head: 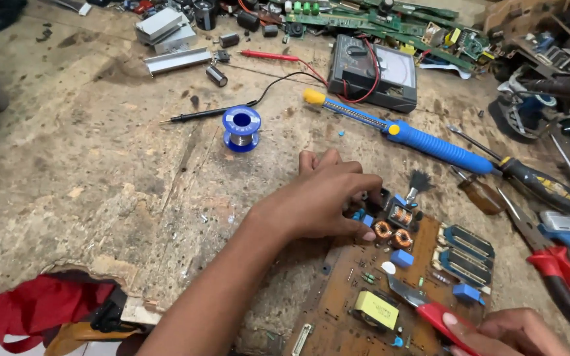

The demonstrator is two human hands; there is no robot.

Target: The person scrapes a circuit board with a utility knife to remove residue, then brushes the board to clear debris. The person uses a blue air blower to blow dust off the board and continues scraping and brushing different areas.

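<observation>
Two hands work a brown board (364, 290) at the counter's (100, 171) edge; the left hand (318, 201) pinches its parts, the right hand (509, 329) grips red-handled pliers (423, 306); a slip could likely crack the coils (392, 231).

Not much in that line on the bench. The one display was the pale dial face of the dark analog multimeter (374, 71), lying flat near the far edge. The blue solder spool (241, 127) (mid-bench, left of the meter) carried a round blue-and-white label on its top flange.
</observation>
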